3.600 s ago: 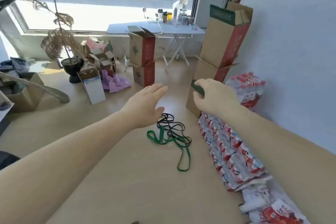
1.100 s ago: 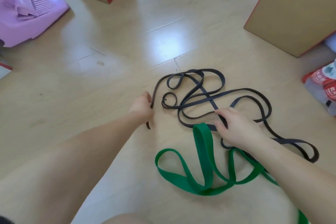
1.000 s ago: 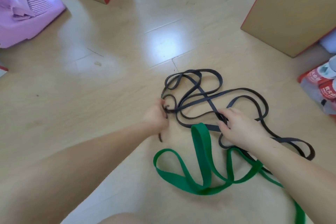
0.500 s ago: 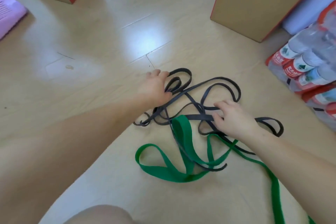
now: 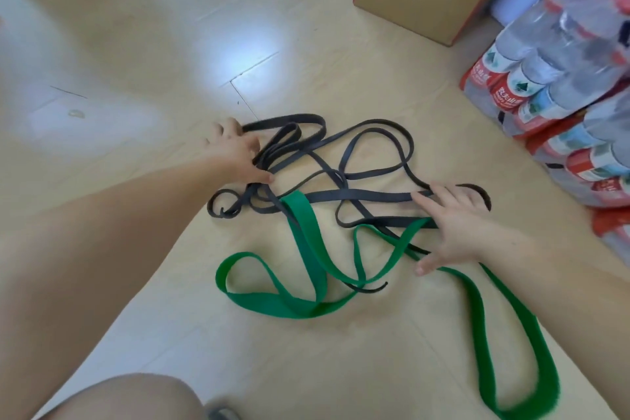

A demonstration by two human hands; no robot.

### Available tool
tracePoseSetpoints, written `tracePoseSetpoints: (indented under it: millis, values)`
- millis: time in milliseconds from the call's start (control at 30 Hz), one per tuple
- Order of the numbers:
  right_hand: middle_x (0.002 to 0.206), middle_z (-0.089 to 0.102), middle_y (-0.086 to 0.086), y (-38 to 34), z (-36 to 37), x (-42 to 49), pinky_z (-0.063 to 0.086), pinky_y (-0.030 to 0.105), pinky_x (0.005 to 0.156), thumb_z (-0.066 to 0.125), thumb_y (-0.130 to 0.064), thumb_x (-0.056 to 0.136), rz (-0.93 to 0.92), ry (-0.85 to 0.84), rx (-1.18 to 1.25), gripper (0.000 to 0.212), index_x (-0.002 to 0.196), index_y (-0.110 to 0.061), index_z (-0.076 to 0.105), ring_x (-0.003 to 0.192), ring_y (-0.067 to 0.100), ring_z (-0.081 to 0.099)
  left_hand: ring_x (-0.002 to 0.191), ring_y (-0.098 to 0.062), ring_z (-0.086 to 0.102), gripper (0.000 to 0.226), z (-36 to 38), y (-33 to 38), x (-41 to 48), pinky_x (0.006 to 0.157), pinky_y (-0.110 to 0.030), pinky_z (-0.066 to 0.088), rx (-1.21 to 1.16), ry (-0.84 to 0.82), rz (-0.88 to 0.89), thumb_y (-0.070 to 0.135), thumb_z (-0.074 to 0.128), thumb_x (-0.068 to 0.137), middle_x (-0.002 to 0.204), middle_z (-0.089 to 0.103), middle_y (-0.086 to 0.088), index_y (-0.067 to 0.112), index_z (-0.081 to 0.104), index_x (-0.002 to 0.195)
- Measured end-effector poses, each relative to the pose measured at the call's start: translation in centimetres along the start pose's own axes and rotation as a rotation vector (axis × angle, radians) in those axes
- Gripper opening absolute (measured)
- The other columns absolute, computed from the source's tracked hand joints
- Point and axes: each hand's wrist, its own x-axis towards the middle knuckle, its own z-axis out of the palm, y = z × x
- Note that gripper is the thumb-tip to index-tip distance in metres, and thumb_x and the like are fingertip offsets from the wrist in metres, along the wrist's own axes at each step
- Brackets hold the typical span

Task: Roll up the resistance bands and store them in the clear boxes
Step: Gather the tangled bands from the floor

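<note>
Thin black bands (image 5: 358,196) lie tangled on the floor, between left grip (image 5: 235,153) and right grip (image 5: 453,225). A wide green band (image 5: 306,242) loops under the right grip.

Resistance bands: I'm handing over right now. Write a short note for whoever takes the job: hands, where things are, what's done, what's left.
Left hand lies flat on the left loops of the black bands.
Right hand lies with fingers spread over black strands and the green band.
All the bands lie tangled, crossing each other, on the floor. No clear boxes are in view.
Done: nothing rolled or stored.
Left: untangle, roll each band, find the boxes, store.
</note>
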Motion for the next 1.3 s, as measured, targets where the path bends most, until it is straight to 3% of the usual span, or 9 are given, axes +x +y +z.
tracePoseSetpoints:
  millis: [67,167,333,500,600,767,900,1067,1300]
  values:
    - [0.174,-0.011,0.008,-0.1,-0.1,0.9,0.001,0.055,0.129,0.079,-0.085,0.05,0.002,0.071,-0.069,0.153,0.163,-0.038,-0.014,0.16,0.034,-0.01,0.145,-0.04,0.025,0.068,0.3,-0.6,0.1,0.114,-0.058,0.031,0.024,-0.02,0.042,0.075,0.072,0.071,0.157,0.029,-0.006,0.033,0.06,0.124]
    - [0.174,0.001,0.008,-0.3,-0.3,2.2,0.004,0.057,0.129,0.082,-0.081,0.051,0.006,0.072,0.01,0.157,0.162,-0.033,-0.018,0.161,0.034,0.0,0.11,-0.027,0.056,0.055,0.8,-0.3,-0.5,0.095,-0.042,0.05,-0.075,-0.056,0.167,0.06,0.074,0.082,0.122,0.057,0.001,0.021,0.065,0.12]
    - [0.15,0.037,0.011,-1.3,-0.8,2.9,0.031,0.051,0.118,0.085,-0.075,0.048,0.034,0.072,0.08,0.156,0.163,-0.026,-0.009,0.142,0.038,0.037,0.094,-0.025,0.056,0.022,2.7,1.5,-4.7,0.077,-0.036,0.044,-0.074,-0.033,0.271,0.037,0.066,0.095,0.106,0.055,-0.003,0.021,0.052,0.098]
    - [0.088,0.062,-0.003,-1.8,0.7,4.0,0.059,0.042,0.066,0.08,-0.051,0.049,-0.063,0.095,0.272,0.073,0.109,-0.026,0.048,0.077,0.022,0.064,0.096,-0.03,0.062,0.021,6.3,2.2,-11.4,0.076,-0.045,0.055,0.046,-0.129,0.293,0.025,0.052,0.098,0.112,0.053,-0.004,0.017,0.055,0.116]
    - [0.086,0.063,-0.003,-3.8,0.9,3.2,0.047,0.031,0.055,0.076,-0.035,0.072,-0.149,0.057,0.119,0.031,0.094,-0.026,0.055,0.076,0.022,0.061,0.114,-0.026,0.055,0.042,6.7,2.9,-14.9,0.085,-0.046,0.054,0.138,-0.129,0.434,0.043,0.037,0.094,0.122,0.053,-0.002,0.017,0.058,0.119]
    - [0.084,0.06,0.0,-5.9,0.5,3.3,0.046,0.031,0.057,0.065,-0.016,0.083,-0.111,0.09,0.278,0.019,0.1,-0.019,0.057,0.076,0.023,0.061,0.143,-0.032,0.032,0.101,7.0,2.2,-17.6,0.111,-0.054,0.032,0.331,-0.138,0.4,0.074,0.034,0.077,0.152,0.039,-0.016,0.003,0.038,0.148]
    - [0.093,0.059,0.009,-6.4,-0.9,3.9,0.054,0.04,0.068,0.064,-0.011,0.084,0.03,0.298,0.53,0.031,0.11,-0.014,0.046,0.083,0.033,0.062,0.149,-0.041,0.022,0.133,9.9,1.9,-18.6,0.12,-0.055,0.025,0.366,-0.207,0.364,0.08,0.059,0.067,0.158,0.026,-0.023,0.005,0.003,0.161]
    - [0.135,0.047,0.012,-7.2,-1.7,3.5,0.056,0.05,0.099,0.079,-0.037,0.053,-0.011,-0.142,0.386,0.102,0.145,-0.028,0.036,0.12,0.034,0.054,0.095,-0.032,0.066,0.088,13.1,-0.3,-17.6,0.073,-0.04,0.056,0.131,0.134,0.454,0.044,0.079,0.065,0.106,0.066,-0.009,0.009,0.047,0.139]
    - [0.162,0.015,0.008,-7.5,-1.9,2.3,0.03,0.053,0.124,0.09,-0.077,0.034,-0.035,-0.308,0.388,0.161,0.161,-0.047,-0.004,0.154,0.034,0.021,0.089,-0.027,0.065,0.076,10.7,-1.8,-16.4,0.078,-0.041,0.056,-0.375,0.017,0.077,0.031,0.069,0.086,0.098,0.071,0.001,0.027,0.029,0.15]
